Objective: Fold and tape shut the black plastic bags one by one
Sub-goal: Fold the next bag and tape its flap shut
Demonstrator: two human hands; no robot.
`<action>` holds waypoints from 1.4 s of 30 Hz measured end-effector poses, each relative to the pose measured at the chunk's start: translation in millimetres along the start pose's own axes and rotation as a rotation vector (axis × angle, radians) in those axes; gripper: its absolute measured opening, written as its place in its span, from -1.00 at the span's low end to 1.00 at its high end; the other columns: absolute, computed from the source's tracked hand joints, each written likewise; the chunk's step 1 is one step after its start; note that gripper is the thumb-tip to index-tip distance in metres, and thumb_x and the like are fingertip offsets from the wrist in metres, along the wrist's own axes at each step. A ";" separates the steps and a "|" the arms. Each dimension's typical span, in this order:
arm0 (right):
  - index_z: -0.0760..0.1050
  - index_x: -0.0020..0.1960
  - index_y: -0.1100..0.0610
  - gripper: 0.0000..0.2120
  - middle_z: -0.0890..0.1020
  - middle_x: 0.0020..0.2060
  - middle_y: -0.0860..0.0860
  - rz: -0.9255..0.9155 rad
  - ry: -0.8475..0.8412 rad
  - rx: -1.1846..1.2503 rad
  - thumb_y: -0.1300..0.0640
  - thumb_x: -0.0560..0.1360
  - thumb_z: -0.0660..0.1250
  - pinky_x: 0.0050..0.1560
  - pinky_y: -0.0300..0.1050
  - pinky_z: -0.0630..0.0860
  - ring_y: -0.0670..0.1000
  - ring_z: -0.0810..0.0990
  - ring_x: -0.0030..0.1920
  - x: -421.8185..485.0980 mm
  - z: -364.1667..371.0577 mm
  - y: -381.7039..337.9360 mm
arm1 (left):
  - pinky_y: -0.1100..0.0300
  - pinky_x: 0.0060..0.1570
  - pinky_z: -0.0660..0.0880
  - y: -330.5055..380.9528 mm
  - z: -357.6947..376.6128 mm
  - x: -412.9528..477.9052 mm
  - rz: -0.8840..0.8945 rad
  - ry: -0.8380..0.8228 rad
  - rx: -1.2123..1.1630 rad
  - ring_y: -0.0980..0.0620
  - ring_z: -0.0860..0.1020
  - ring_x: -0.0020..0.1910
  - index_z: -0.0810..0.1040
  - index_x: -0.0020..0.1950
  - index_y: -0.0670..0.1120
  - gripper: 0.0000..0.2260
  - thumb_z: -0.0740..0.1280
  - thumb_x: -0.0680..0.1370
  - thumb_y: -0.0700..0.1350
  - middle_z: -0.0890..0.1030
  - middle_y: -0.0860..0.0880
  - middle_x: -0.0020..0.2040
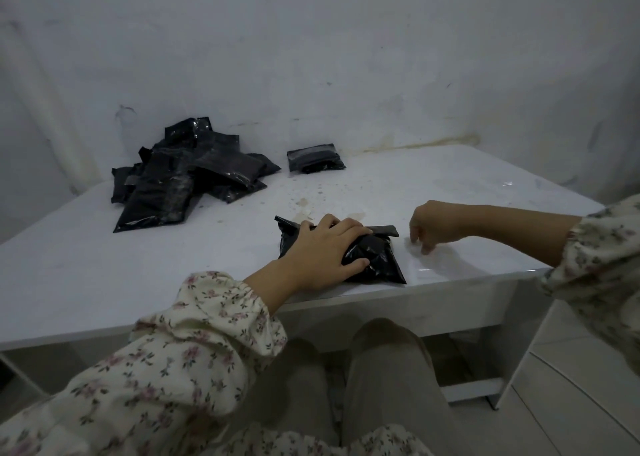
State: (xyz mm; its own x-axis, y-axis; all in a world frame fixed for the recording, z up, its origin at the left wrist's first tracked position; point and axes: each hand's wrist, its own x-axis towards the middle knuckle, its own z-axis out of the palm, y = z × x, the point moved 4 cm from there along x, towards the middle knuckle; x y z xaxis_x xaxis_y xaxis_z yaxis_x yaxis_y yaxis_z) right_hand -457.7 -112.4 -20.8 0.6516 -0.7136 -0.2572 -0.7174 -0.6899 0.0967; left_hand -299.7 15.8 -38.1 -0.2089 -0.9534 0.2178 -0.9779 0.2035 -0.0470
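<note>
White and glossy, the rectangular worktop (156,268) stands against a stained white wall (311,57); bare surface is left in the middle and along the near edge. A loose pile of black plastic bags (180,182) is heaped at the far left, and one flat taped black bag (315,159) lies apart from it. Their contents are not shown. A bulging black plastic bag (379,260) with folded top lies close to the near edge and is pressed down by the left hand (325,247), fingers spread flat. The right hand (438,225) is held just beside it, fingers curled downward; whether anything is pinched cannot be told.
</note>
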 end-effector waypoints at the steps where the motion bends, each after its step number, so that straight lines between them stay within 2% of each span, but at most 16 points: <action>1: 0.60 0.17 0.15 -0.69 0.61 0.09 0.07 0.001 0.021 -0.010 0.13 0.44 0.46 -0.06 -0.26 0.38 0.05 0.54 0.08 0.8 0.6 0.6 | -0.12 0.24 0.29 0.0 -0.3 -0.2 0.000 0.001 0.000 0.02 0.27 0.33 0.24 0.49 0.09 -0.51 0.13 0.60 0.22 0.31 0.14 0.42; 4: 0.66 0.03 0.18 -0.83 0.67 -0.01 0.09 0.010 0.070 0.016 0.21 0.44 0.45 -0.13 -0.24 0.45 0.02 0.57 -0.09 2.7 2.8 3.3 | -0.12 0.24 0.30 -0.4 0.2 -0.1 0.000 -0.001 -0.001 0.03 0.27 0.33 0.24 0.49 0.09 -0.51 0.13 0.60 0.21 0.32 0.13 0.42; 8: 0.64 -0.03 0.19 -0.88 0.63 -0.12 0.02 -0.034 0.091 0.005 0.29 0.47 0.36 -0.27 -0.25 0.38 -0.03 0.48 -0.13 -0.9 2.4 2.1 | -0.12 0.23 0.30 0.1 0.4 -0.3 -0.002 0.014 0.007 0.03 0.27 0.32 0.24 0.49 0.09 -0.51 0.13 0.60 0.22 0.32 0.14 0.41; 12: 0.50 -0.25 0.06 -0.78 0.47 -0.31 -0.14 -0.097 0.037 -0.082 0.35 0.46 0.28 -0.27 -0.27 0.35 -0.04 0.44 -0.13 -7.3 -0.1 -3.7 | -0.12 0.23 0.30 0.0 1.7 -1.0 0.001 0.025 0.007 0.03 0.28 0.32 0.25 0.48 0.09 -0.52 0.13 0.60 0.21 0.33 0.13 0.41; 15: 0.43 -0.33 0.00 -0.68 0.48 -0.31 -0.14 -0.120 -0.049 -0.074 0.39 0.43 0.24 -0.24 -0.30 0.36 -0.06 0.44 -0.16 -13.2 -7.0 -5.6 | -0.12 0.23 0.31 -0.7 1.4 -0.1 -0.001 0.025 0.014 0.03 0.27 0.32 0.25 0.48 0.08 -0.52 0.13 0.60 0.21 0.32 0.13 0.41; 20: 0.47 -0.32 0.02 -0.70 0.52 -0.30 -0.12 -0.150 -0.195 -0.122 0.40 0.39 0.22 -0.23 -0.29 0.37 -0.14 0.45 -0.24 -18.8 -14.2 -12.6 | -0.14 0.24 0.29 -0.9 1.5 0.4 0.005 0.018 0.013 0.02 0.27 0.32 0.26 0.48 0.08 -0.53 0.13 0.60 0.20 0.32 0.13 0.41; 25: 0.50 -0.33 0.06 -0.74 0.57 -0.32 -0.08 -0.196 -0.321 -0.142 0.40 0.36 0.27 -0.13 -0.22 0.42 -0.01 0.55 -0.14 -23.1 -22.7 -26.3 | -0.07 0.27 0.22 -1.3 2.3 1.3 0.020 0.037 0.034 0.04 0.23 0.37 0.29 0.46 0.05 -0.53 0.13 0.60 0.21 0.34 0.11 0.41; 32: 0.53 -0.32 0.08 -0.72 0.63 -0.30 -0.02 -0.232 -0.492 -0.154 0.43 0.38 0.26 -0.17 -0.26 0.36 0.07 0.63 -0.01 -27.5 -30.7 -48.2 | 0.00 0.26 0.20 0.0 2.3 -0.7 0.049 0.062 0.088 0.01 0.25 0.37 0.29 0.48 0.03 -0.53 0.11 0.62 0.20 0.32 0.09 0.43; 37: 0.53 -0.28 0.16 -0.73 0.62 -0.35 0.00 -0.301 -0.576 -0.108 0.49 0.42 0.27 0.00 -0.13 0.56 0.05 0.62 -0.15 -34.7 -36.7 -70.3 | 0.02 0.22 0.20 0.3 2.3 -1.9 0.047 0.062 0.132 -0.01 0.26 0.34 0.25 0.50 0.03 -0.52 0.07 0.63 0.20 0.31 0.08 0.43; 42: 0.52 -0.19 0.22 -0.81 0.64 -0.36 0.00 -0.384 -0.648 0.050 0.46 0.48 0.27 -0.04 -0.16 0.58 -0.03 0.63 -0.25 -52.1 -53.5 -89.9 | 0.02 0.21 0.20 2.4 2.1 -6.4 0.059 0.089 0.156 -0.04 0.27 0.32 0.27 0.48 0.00 -0.53 0.07 0.64 0.19 0.32 0.05 0.41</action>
State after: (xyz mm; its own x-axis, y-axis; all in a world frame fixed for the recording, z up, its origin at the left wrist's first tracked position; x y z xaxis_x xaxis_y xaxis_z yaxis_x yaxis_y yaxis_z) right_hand -414.0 -19.7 35.3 0.5932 -0.1993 -0.7800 -0.4896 -0.8584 -0.1530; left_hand -300.7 21.9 -41.6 -0.2722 -0.9159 0.2949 -0.9534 0.2152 -0.2117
